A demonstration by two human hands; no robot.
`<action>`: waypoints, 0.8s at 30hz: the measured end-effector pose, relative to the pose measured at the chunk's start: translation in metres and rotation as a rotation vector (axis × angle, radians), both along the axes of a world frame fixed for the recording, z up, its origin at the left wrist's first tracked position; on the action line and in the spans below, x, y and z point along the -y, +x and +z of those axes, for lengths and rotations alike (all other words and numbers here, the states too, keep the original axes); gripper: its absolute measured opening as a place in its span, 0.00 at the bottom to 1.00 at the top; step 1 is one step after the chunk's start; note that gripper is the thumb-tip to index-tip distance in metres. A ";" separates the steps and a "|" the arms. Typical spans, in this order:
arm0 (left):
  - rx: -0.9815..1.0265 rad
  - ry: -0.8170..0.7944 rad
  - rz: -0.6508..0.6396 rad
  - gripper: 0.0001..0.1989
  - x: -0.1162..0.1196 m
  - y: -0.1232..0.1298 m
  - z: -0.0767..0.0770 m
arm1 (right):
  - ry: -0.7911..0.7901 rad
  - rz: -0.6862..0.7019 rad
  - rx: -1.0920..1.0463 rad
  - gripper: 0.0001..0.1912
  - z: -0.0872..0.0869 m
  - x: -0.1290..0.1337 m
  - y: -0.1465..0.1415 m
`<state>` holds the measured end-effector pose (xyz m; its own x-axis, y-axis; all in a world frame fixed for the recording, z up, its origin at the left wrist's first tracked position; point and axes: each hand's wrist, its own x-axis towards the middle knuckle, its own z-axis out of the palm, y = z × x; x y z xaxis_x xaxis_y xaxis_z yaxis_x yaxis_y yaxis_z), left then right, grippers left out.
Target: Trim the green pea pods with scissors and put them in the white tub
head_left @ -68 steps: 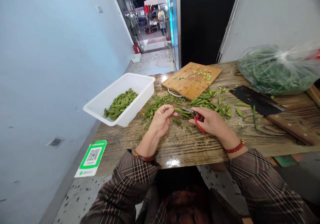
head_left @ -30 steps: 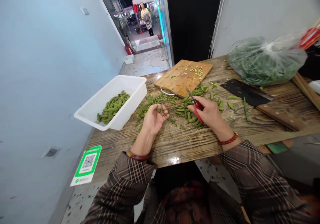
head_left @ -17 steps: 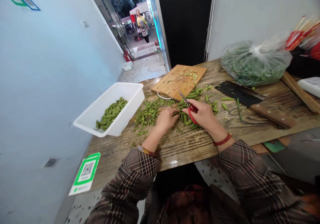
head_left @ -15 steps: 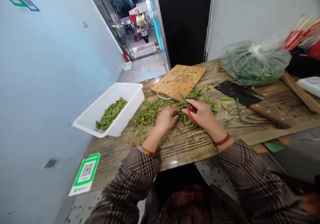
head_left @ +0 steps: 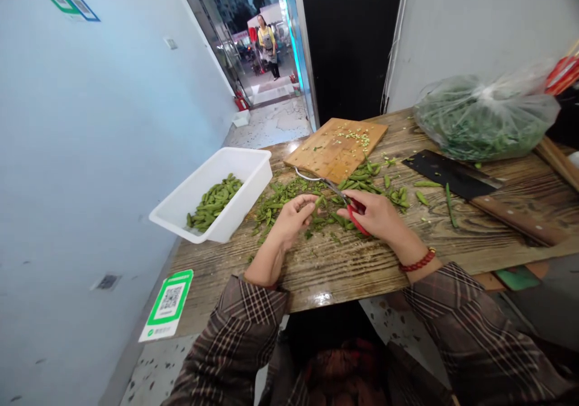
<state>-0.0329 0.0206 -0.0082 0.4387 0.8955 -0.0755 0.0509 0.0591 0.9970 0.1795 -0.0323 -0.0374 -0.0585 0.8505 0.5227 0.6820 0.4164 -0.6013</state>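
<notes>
My left hand (head_left: 293,218) is closed in a pinch on a green edamame pod (head_left: 319,201), held just above the table. In my right hand (head_left: 376,214) are red-handled scissors (head_left: 357,218), with my fingers around the handles. Their dark blades (head_left: 333,187) point up and left, close to the pod's far side; whether they touch it I cannot tell. Under and around both hands lie loose edamame pods (head_left: 362,180) and small green trimmings (head_left: 275,204). A white plastic tub (head_left: 253,192) to the left holds a heap of pods (head_left: 215,202).
A wooden cutting board (head_left: 332,146) with green bits lies behind my hands. To the right are a cleaver (head_left: 452,174) and a clear bag of greens (head_left: 484,119). A QR-code card (head_left: 168,305) sits at the table's left corner. A person (head_left: 268,44) stands beyond the doorway.
My left hand has risen from the pile and now pinches a pod. The scissors have tilted lower and further left. The whole view has shifted slightly, so things appear further right.
</notes>
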 end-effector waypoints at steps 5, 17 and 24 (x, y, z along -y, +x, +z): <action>0.025 0.034 -0.003 0.14 0.003 0.001 0.004 | -0.073 0.127 0.021 0.23 0.000 0.002 -0.003; -0.053 0.160 -0.101 0.10 0.011 0.008 0.002 | -0.064 0.179 0.039 0.22 0.000 0.004 -0.007; -0.128 0.406 -0.004 0.04 0.003 0.007 0.002 | -0.083 0.169 0.083 0.19 -0.003 0.003 -0.005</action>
